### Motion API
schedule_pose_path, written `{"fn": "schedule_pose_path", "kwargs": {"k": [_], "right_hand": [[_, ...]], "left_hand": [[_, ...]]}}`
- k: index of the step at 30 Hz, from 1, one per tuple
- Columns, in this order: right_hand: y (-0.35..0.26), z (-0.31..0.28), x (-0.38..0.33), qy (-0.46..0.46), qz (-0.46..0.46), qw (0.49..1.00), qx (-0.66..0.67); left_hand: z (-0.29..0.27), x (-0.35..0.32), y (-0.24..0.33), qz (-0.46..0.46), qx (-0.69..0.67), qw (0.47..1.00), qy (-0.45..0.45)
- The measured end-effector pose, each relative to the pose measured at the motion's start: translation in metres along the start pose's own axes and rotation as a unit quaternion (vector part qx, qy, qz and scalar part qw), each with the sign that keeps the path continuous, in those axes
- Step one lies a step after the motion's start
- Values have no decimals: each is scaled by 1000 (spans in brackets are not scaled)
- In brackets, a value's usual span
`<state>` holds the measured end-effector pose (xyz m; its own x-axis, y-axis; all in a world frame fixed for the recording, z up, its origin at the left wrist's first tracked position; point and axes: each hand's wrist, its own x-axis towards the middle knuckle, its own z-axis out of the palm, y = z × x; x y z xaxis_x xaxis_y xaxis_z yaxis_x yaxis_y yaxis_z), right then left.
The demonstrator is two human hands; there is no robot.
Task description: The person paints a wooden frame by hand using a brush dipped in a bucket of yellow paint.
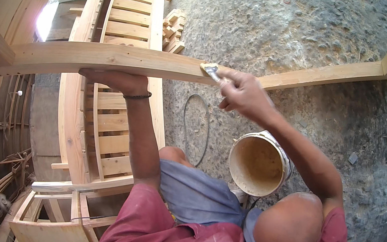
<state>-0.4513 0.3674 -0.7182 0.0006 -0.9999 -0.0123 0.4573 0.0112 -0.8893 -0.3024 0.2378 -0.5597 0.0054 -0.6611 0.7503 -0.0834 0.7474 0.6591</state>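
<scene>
A long pale wooden beam (87, 53) crosses in front of me, joined at its left end to a larger wooden frame. My left hand (116, 81) holds the beam from beneath at its near edge; part of the palm and fingers is hidden under the wood. In my right hand (246, 94) is a putty knife (211, 71), its blade bearing yellowish putty and meeting the beam's face. Slight motion blur softens the right fingers. Below the right forearm stands a white bucket (258, 164) with tan residue inside.
Slatted wooden furniture (129, 17) stands left, behind my left arm. Wood offcuts (173, 31) are piled beside it. Another wooden bar (327, 77) runs right to an upright corner piece. A thin cable (185, 114) loops over the rough concrete floor (289, 25). Sticks (2, 177) lie lower left.
</scene>
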Motion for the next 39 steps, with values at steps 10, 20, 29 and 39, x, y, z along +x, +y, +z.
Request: {"fn": "schedule_pose_path", "kwargs": {"k": [10,20,29,39], "right_hand": [[17,-24,26,-80,-91,984,-129],[17,-67,23,-60,-99,928,-353],[-84,22,18,-91,-265,928,-245],[-59,102,18,-24,-267,920,-286]], "left_hand": [[-8,6,-3,-24,-6,1000,7],[-19,6,-17,123,144,982,14],[-16,6,-12,-6,54,997,56],[-13,-1,-8,12,164,984,69]]}}
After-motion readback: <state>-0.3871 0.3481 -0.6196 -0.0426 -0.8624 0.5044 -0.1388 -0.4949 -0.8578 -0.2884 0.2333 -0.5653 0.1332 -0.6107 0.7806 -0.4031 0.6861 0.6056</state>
